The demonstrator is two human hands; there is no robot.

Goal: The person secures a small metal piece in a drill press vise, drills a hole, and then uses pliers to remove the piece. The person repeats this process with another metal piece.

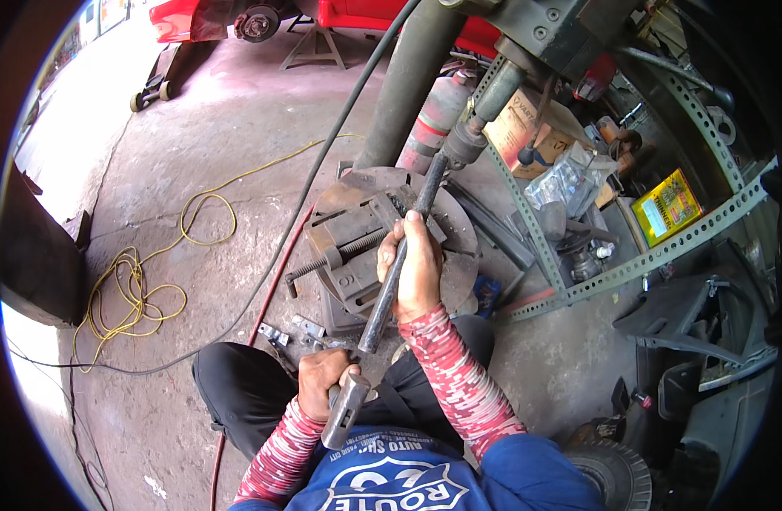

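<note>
My left hand is closed around a hammer, its steel head low in front of my shirt. In my right hand is a dark metal rod, gripped near its middle and slanting up and away to the right. The rod's upper end is beside the drill press chuck; I cannot tell whether they touch. Below that chuck, a machine vise with a threaded screw lies on the round drill press table. The rod and my right hand hide part of the vise.
The drill press column rises behind the table. To the right stand a perforated metal rack, a cardboard box and a yellow tin. A yellow cord and a red hose cross the floor. A red car is at the back.
</note>
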